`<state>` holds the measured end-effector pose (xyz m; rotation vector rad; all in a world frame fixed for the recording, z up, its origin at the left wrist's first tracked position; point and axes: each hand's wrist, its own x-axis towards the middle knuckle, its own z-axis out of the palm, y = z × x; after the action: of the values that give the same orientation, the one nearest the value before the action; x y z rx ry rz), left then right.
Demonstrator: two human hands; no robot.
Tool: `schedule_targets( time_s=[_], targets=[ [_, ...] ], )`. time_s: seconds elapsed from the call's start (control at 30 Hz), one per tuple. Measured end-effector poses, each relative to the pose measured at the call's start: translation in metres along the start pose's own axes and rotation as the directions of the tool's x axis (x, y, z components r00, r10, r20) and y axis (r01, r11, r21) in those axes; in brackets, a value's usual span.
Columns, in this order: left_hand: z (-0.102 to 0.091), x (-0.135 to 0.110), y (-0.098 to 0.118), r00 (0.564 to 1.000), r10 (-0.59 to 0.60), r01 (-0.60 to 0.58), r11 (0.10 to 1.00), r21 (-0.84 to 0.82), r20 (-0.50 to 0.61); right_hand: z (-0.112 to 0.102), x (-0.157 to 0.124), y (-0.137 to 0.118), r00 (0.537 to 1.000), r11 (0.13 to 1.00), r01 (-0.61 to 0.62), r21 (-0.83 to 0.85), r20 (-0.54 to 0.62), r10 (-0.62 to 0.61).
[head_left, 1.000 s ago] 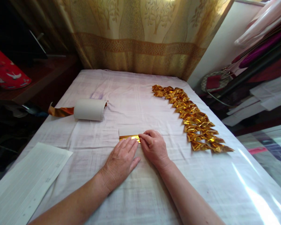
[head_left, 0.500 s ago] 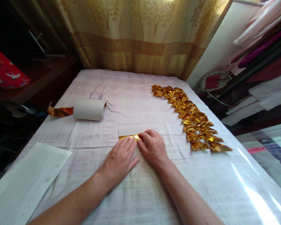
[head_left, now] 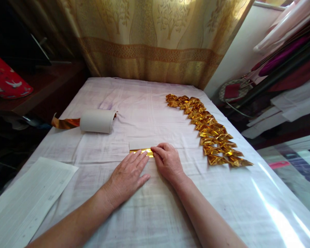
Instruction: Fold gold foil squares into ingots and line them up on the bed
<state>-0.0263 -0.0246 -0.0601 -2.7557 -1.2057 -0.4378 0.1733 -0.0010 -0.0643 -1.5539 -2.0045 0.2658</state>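
- Well, the left hand [head_left: 129, 175] lies flat near the middle of the frame, its fingers spread over the gold-and-white paper [head_left: 139, 146] without gripping it.
- The right hand [head_left: 168, 160] pinches that paper's right end, and a small gap parts the two hands.
- White shows along the paper's straight far edge, a gold band nearer the fingers.
- Beyond it, pale cloth runs wide to the far edge of the worktop [head_left: 144, 220], up by the curtain [head_left: 147, 51].
- Left of centre sits a white roll [head_left: 96, 121], its gold tail [head_left: 66, 123] reaching the worktop's left edge.
- At lower left, a printed sheet [head_left: 36, 198] runs out of the frame, well apart from the paper.
- Right of centre, folded gold pieces [head_left: 212, 132] slant along the right edge, a broad strip of cloth between them and the right hand.
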Motion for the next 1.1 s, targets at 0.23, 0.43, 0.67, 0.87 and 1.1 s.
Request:
schedule_targets(
  time_s=[0.23, 0.43, 0.67, 0.87, 1.1],
  targets=[
    [-0.009, -0.012, -0.009, 0.999, -0.027, 0.026, 0.999, 0.042, 0.022, -0.001, 0.001, -0.001, 1.0, 1.0, -0.006, -0.008, -0.002, 0.006],
    [-0.015, -0.03, -0.023, 0.999, -0.041, 0.04, 0.997, 0.063, 0.016, -0.001, 0.001, 0.0, 1.0, 1.0, 0.002, -0.008, 0.005, -0.002],
    [-0.015, -0.032, -0.024, 0.999, -0.05, 0.048, 0.996, 0.072, 0.013, 0.0, 0.001, 0.002, 1.0, 0.999, 0.016, -0.035, -0.019, -0.017],
    [-0.017, -0.028, -0.02, 0.998, -0.063, 0.063, 0.996, 0.061, -0.001, -0.005, -0.007, -0.018, 0.986, 0.977, 0.155, -0.149, -0.045, -0.163],
    [-0.016, -0.027, -0.018, 0.995, -0.098, 0.1, 0.994, 0.05, -0.029, 0.002, -0.015, -0.046, 0.902, 0.948, 0.297, -0.11, 0.358, -0.241]
  ],
)
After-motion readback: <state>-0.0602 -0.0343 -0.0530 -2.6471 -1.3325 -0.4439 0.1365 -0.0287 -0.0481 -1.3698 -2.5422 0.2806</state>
